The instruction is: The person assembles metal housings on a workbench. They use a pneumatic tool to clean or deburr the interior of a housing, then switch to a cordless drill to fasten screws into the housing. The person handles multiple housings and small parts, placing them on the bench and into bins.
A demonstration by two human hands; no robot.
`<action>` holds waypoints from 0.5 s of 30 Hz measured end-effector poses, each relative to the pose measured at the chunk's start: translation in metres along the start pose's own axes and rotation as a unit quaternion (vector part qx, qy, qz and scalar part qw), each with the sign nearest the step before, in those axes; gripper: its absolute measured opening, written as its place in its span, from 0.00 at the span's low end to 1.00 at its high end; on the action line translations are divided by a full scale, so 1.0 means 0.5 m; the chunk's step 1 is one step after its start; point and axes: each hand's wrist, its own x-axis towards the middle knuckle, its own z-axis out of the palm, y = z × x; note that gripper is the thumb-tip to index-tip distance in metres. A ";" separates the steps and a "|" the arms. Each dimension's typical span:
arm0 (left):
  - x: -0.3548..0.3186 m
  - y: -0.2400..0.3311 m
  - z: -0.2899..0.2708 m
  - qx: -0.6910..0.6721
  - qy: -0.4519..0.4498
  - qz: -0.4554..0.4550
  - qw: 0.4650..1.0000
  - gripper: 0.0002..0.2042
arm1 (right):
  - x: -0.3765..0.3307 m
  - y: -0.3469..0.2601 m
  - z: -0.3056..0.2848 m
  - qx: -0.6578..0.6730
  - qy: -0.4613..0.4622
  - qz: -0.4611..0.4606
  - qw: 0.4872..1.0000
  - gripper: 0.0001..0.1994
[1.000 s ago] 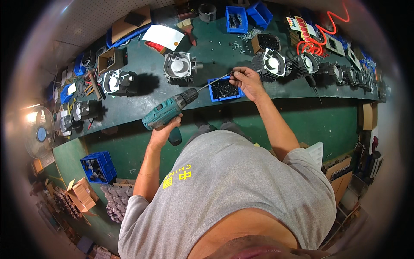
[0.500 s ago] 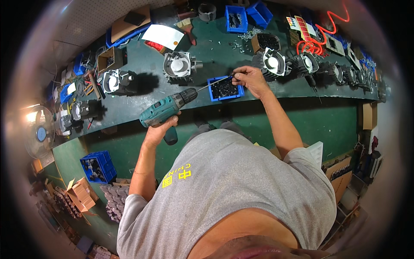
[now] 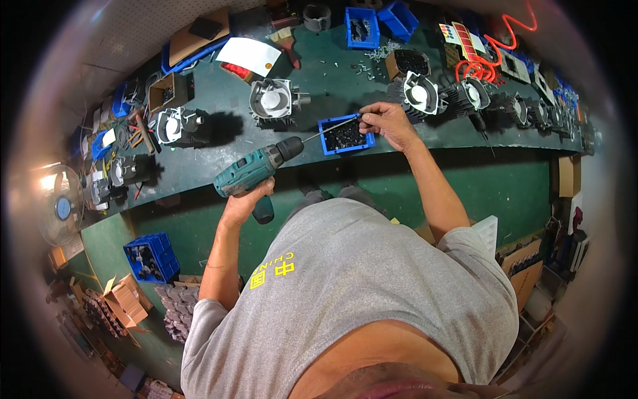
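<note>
Drill (image 3: pixel 249 171) nudged slightly left, right hand (image 3: pixel 392 125) slightly right.
Worktop (image 3: pixel 342 80) spans the upper frame; left of centre, the left hand (image 3: pixel 248 197) wraps closed round the drill's grip. Rightward, a blue bin (image 3: pixel 349 151) holds black parts (image 3: pixel 344 138); by its upper right corner, the right hand pinches at the bit's (image 3: pixel 332 129) tip, on what I cannot tell.

Across the upper half, a dark green workbench (image 3: pixel 345 93) carries finned metal housings (image 3: pixel 271 110) from left to right, a blue bin (image 3: pixel 349 151) of black parts near centre, a brush (image 3: pixel 288 46) and loose screws (image 3: pixel 363 70) at top centre, and coiled red hose (image 3: pixel 474 69) at upper right.
</note>
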 end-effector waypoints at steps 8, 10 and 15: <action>0.025 -0.011 -0.013 0.010 -0.043 0.011 0.999 0.08 | -0.030 -0.003 -0.007 0.007 0.017 -0.001 1.000 0.11; 0.042 -0.022 -0.015 0.019 -0.066 0.009 0.998 0.09 | -0.053 -0.009 -0.010 0.017 0.018 -0.009 1.000 0.10; 0.088 -0.025 0.035 -0.009 -0.114 -0.021 0.993 0.06 | -0.156 -0.034 -0.041 -0.011 0.088 -0.008 0.996 0.09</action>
